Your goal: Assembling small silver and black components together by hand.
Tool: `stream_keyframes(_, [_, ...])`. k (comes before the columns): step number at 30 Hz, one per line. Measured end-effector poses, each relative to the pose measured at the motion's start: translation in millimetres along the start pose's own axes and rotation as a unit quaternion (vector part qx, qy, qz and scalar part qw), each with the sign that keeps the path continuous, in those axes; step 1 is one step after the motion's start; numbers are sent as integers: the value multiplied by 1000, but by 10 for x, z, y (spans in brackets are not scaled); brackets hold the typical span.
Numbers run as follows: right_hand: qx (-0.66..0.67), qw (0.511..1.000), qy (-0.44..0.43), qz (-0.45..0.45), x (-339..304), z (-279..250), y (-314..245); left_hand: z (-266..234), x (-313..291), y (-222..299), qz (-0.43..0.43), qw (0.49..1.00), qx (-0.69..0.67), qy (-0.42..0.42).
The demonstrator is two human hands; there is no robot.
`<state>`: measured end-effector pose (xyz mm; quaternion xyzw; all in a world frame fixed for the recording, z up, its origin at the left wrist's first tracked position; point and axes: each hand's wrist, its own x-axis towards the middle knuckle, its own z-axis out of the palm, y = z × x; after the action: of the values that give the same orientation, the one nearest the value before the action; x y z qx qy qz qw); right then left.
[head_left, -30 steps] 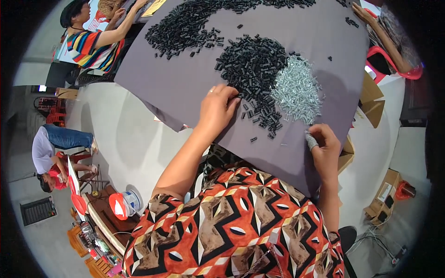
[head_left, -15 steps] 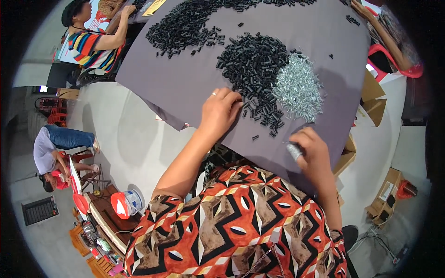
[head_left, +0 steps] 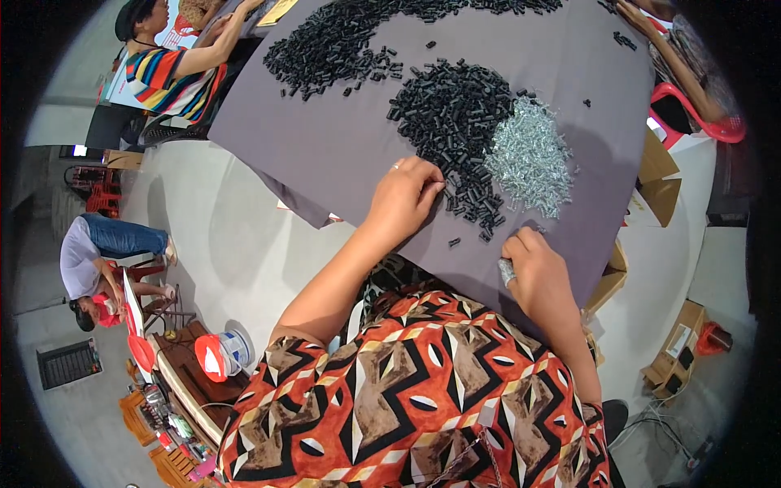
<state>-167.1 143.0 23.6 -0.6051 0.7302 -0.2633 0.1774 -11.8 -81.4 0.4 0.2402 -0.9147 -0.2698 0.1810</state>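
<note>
My left hand [head_left: 407,198], with a ring on one finger, rests at the near left edge of a heap of small black cylindrical pieces [head_left: 449,114]. Its fingers are curled and closed toward the thumb; whatever they pinch is too small to make out. Close to the table's near edge, my right hand [head_left: 535,272] is closed too, with a silvery grey wrap on its thumb and its fingertips pointing toward a heap of small shiny silver pieces [head_left: 533,159]. What it holds, if anything, is hidden. One loose black piece [head_left: 454,242] lies between the hands.
A larger spread of black pieces [head_left: 325,53] covers the far part of the grey tablecloth [head_left: 317,146]. A person in a striped shirt [head_left: 183,81] sits at far left; another person's arm [head_left: 675,65] reaches in at far right. Cardboard boxes [head_left: 657,175] stand beside the table's right side.
My right hand has turned, its fingertips moving slightly left. My left hand has shifted a little right along the black heap. The striped-shirt person's arms have moved.
</note>
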Motion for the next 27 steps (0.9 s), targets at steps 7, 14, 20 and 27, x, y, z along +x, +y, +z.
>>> stream_keyframes(7, [110,993,-12,51,-62,-58,50,-7,-69,4,3,1000,3,29])
stream_keyframes(14, [302,945,26,121,-81,28,124,-70,-6,54,17,999,36,-30])
stream_keyframes(20, [296,949,76,76,-76,34,192,-51,-39,86,12,1000,-16,-14])
stream_keyframes(27, [374,913,149,65,-35,-63,72,182,-291,556,-157,843,-483,-176])
